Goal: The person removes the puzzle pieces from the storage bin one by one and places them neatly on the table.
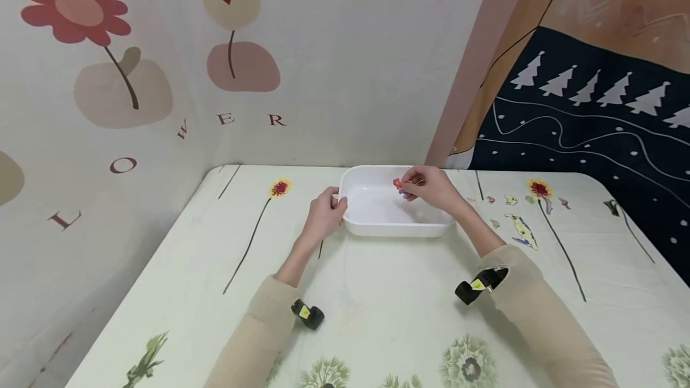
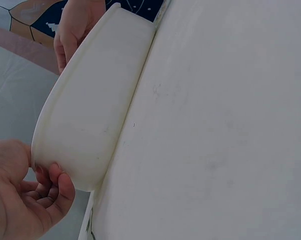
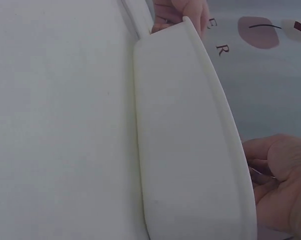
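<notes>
A white rectangular basin (image 1: 396, 230) with rounded corners stands near the far edge of the table. My left hand (image 1: 326, 214) holds its left end, thumb at the rim; in the left wrist view the fingers (image 2: 65, 192) curl against its outer wall. Over the inside of the basin, my right hand (image 1: 431, 187) pinches a small red and purplish-blue piece (image 1: 397, 184) between thumb and fingertips. Its exact kind is too small to tell. From the right wrist view, the basin's wall (image 3: 185, 130) hides the fingertips and the piece.
A pale cloth (image 1: 377, 292) printed with flowers covers the table. Right of the basin lie several small coloured pieces (image 1: 510, 199) and a larger yellow and blue patterned shape (image 1: 521, 231), flat on the cloth. A flower-printed curtain (image 1: 345, 64) hangs behind.
</notes>
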### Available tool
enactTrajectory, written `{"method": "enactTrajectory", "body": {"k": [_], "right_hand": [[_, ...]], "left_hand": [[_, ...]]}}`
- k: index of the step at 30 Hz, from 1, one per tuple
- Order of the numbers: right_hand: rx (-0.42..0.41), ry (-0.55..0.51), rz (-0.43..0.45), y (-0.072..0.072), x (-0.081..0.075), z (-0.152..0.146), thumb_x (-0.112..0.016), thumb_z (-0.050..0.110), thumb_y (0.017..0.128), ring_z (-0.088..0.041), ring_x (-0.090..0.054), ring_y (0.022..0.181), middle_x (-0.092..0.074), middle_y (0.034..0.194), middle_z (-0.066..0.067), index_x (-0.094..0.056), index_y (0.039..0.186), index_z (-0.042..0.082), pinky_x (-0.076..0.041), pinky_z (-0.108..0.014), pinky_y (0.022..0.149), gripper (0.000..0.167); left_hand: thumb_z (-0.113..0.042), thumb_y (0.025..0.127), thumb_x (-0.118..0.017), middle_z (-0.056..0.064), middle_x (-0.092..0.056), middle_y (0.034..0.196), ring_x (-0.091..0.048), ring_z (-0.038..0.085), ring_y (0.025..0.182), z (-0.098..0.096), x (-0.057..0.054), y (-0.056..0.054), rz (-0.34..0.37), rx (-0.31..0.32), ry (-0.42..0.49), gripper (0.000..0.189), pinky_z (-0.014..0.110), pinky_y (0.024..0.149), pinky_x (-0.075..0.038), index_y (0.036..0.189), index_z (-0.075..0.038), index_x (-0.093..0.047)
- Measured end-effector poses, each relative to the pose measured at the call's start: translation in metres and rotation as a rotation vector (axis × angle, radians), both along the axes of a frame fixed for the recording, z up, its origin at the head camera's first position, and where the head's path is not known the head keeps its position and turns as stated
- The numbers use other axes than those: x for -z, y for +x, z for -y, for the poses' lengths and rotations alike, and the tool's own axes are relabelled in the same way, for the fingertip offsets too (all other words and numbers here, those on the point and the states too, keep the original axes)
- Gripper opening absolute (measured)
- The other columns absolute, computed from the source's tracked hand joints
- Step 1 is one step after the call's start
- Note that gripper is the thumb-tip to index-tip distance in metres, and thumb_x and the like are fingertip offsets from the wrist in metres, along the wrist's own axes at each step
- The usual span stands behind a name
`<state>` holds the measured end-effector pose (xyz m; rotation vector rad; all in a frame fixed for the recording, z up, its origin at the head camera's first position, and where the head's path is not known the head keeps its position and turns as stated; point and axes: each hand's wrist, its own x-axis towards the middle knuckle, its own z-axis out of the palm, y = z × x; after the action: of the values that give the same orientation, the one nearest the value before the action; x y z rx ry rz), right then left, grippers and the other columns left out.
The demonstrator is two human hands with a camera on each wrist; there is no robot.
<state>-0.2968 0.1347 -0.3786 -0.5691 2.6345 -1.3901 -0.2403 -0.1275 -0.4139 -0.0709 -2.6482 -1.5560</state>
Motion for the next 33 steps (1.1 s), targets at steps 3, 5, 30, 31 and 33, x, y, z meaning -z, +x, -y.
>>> {"method": "enactTrajectory", "body": {"k": [3, 5, 30, 31, 33], "right_hand": [[0.017, -0.01, 0.0, 0.001, -0.006, -0.013, -0.064, 0.007, 0.099, -0.028, -0.072, 0.083, -0.068, 0.103, -0.021, -0.064, 0.112, -0.005, -0.058, -0.035, 0.08, 0.018], [0.037, -0.002, -0.008, 0.002, -0.009, -0.022, -0.063, 0.007, 0.099, -0.027, -0.072, 0.084, -0.068, 0.105, -0.022, -0.063, 0.113, -0.005, -0.057, -0.031, 0.081, 0.019], [0.265, 0.09, -0.005, 0.027, -0.007, -0.145, -0.061, 0.032, 0.102, -0.012, -0.071, 0.084, -0.067, 0.11, -0.019, -0.059, 0.12, 0.0, -0.048, -0.009, 0.076, 0.037], [0.27, 0.095, -0.002, 0.025, -0.001, -0.154, -0.061, 0.038, 0.101, -0.01, -0.071, 0.083, -0.068, 0.108, -0.016, -0.059, 0.12, 0.002, -0.048, -0.01, 0.075, 0.04], [0.278, 0.111, 0.005, 0.026, 0.004, -0.165, -0.062, 0.041, 0.1, -0.015, -0.071, 0.084, -0.067, 0.107, -0.015, -0.06, 0.119, 0.002, -0.05, -0.012, 0.074, 0.044]], "left_hand": [[-0.015, 0.103, -0.054, 0.004, -0.048, 0.075, -0.051, 0.016, 0.062, 0.001, 0.0, 0.0, 0.003, -0.001, 0.0, 0.039, 0.026, 0.055, -0.04, 0.137, 0.004, -0.054], [-0.015, 0.103, -0.054, 0.004, -0.049, 0.075, -0.051, 0.016, 0.062, 0.0, 0.0, 0.0, 0.004, 0.0, 0.001, 0.039, 0.026, 0.055, -0.04, 0.137, 0.004, -0.054], [-0.015, 0.103, -0.054, 0.003, -0.047, 0.075, -0.051, 0.016, 0.062, 0.001, -0.001, 0.0, 0.006, -0.001, 0.008, 0.039, 0.026, 0.055, -0.04, 0.137, 0.004, -0.053], [-0.015, 0.103, -0.054, 0.003, -0.047, 0.075, -0.051, 0.016, 0.062, 0.001, 0.0, 0.0, 0.005, 0.0, 0.009, 0.039, 0.026, 0.055, -0.04, 0.137, 0.004, -0.054], [-0.015, 0.103, -0.054, 0.003, -0.047, 0.075, -0.051, 0.016, 0.062, 0.001, 0.0, 0.0, 0.004, 0.0, 0.01, 0.039, 0.026, 0.055, -0.04, 0.137, 0.004, -0.054]]}}
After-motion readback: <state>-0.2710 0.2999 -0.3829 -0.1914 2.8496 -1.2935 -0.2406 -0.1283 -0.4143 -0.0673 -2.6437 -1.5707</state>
